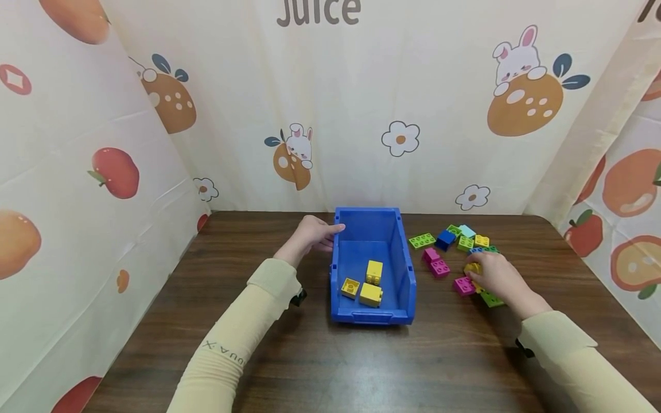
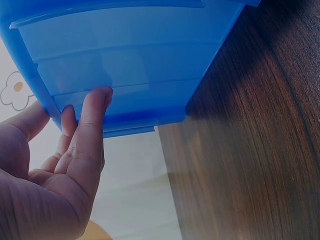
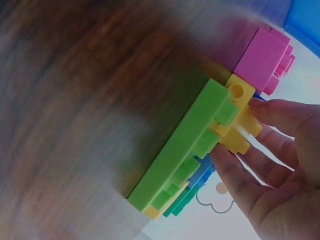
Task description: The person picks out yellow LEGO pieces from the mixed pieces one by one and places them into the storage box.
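Observation:
A blue plastic bin [image 1: 408, 269] stands on the table with three yellow toy bricks inside, one of them this brick [image 1: 370, 295]. My left hand [image 1: 312, 234] holds the bin's left side, thumb over the rim and fingers against the outer wall [image 2: 135, 70]. To the right, my right hand [image 1: 498, 275] pinches a yellow toy brick [image 3: 240, 132] between thumb and fingers, low among loose bricks. Right beside that brick, in the right wrist view, are a long lime green brick [image 3: 175, 150] and a pink brick [image 3: 261, 61]. The hand partly covers the pile in the head view.
Several bricks lie right of the bin: pink ones [image 1: 439, 268], a dark blue one [image 1: 445, 240], a flat lime one [image 1: 422, 241], a light blue one [image 1: 467, 230] and a yellow one [image 1: 482, 241]. A printed curtain [image 1: 351, 172] hangs behind the brown table [image 1: 310, 367].

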Demonstrator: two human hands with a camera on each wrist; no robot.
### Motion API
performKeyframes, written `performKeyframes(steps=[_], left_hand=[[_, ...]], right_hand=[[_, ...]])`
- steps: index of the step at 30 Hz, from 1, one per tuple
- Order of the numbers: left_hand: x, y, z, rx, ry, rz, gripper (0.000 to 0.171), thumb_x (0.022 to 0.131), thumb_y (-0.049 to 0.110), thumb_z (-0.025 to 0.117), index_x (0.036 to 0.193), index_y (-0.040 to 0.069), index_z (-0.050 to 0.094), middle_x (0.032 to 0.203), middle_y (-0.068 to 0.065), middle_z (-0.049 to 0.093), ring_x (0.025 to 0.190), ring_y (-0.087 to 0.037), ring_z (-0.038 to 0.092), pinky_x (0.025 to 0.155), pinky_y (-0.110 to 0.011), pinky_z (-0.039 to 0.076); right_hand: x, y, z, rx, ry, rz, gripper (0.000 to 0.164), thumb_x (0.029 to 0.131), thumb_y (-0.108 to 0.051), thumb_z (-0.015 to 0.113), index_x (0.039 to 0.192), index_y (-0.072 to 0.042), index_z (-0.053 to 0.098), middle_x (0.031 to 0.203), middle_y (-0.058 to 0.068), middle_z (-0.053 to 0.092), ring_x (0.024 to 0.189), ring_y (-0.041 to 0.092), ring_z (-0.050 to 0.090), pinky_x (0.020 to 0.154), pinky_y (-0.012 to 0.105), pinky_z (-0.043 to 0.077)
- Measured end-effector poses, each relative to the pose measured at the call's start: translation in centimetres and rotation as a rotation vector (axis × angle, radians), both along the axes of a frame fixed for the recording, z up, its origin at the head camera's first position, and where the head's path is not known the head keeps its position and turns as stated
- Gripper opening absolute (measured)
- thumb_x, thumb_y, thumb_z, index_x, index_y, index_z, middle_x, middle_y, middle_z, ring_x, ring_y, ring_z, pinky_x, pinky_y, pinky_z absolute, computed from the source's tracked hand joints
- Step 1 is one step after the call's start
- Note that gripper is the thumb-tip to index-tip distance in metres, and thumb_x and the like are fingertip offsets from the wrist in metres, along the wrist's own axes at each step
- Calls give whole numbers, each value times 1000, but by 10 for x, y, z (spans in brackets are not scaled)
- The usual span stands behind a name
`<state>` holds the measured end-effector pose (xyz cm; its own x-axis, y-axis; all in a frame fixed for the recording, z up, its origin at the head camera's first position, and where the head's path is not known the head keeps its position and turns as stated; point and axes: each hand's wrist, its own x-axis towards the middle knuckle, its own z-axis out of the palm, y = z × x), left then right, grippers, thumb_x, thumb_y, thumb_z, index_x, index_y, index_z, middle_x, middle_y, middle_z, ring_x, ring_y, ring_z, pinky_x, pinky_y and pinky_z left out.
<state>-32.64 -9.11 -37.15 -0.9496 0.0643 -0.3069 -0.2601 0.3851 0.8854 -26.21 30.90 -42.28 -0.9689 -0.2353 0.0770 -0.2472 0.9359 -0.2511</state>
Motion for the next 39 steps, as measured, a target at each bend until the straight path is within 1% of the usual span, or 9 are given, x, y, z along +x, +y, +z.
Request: performKeyframes(steps=[9, 13, 21, 25, 30, 39], left_hand=[[-2, -2, 0, -7, -3, -6, 42, 79, 39, 75, 94, 0, 68, 88, -15, 70, 68, -22, 71, 79, -40, 58], [-2, -2, 0, -3, -8, -7, 42, 79, 39, 74, 94, 0, 68, 88, -15, 70, 68, -22, 71, 80, -41, 57], [-3, -1, 0, -7, -5, -9, 41, 80, 38, 74, 93, 0, 68, 87, -15, 70, 68, -22, 71, 78, -40, 58], [-3, -1, 0, -8, -7, -12, 41, 80, 38, 74, 94, 0, 68, 87, -15, 70, 67, -22, 71, 80, -41, 57], [-2, -1, 1, -6, -15, -14, 42, 80, 38, 74, 94, -1, 68, 87, -15, 70, 67, -22, 71, 83, -42, 56], [-1, 0, 1, 0, -28, -5, 41, 80, 38, 74, 92, -1, 68, 86, -15, 70, 67, -22, 71, 85, -43, 55]], right_hand=[[-2, 1, 0, -6, -7, -6, 23, 83, -15, 70, 99, 2, 66, 98, 24, 66, 92, 41, 61, 78, 59, 50], [-4, 2, 1, -4, -16, -12, 25, 83, -15, 70, 101, 3, 66, 101, 26, 66, 94, 42, 60, 80, 61, 49], [-5, 0, 5, -13, 19, -3, 25, 84, -14, 69, 102, 3, 67, 100, 26, 66, 89, 39, 62, 79, 60, 50], [-5, -2, 9, -20, 13, -6, 24, 84, -14, 69, 100, 3, 67, 97, 25, 67, 85, 36, 61, 78, 59, 51], [-6, -2, 13, -12, 31, 2, 23, 83, -13, 70, 99, 4, 67, 94, 24, 67, 83, 36, 62, 75, 57, 52], [-4, -7, 19, -11, 41, 13, 24, 83, -13, 69, 101, 4, 67, 96, 23, 68, 85, 36, 62, 75, 56, 52]])
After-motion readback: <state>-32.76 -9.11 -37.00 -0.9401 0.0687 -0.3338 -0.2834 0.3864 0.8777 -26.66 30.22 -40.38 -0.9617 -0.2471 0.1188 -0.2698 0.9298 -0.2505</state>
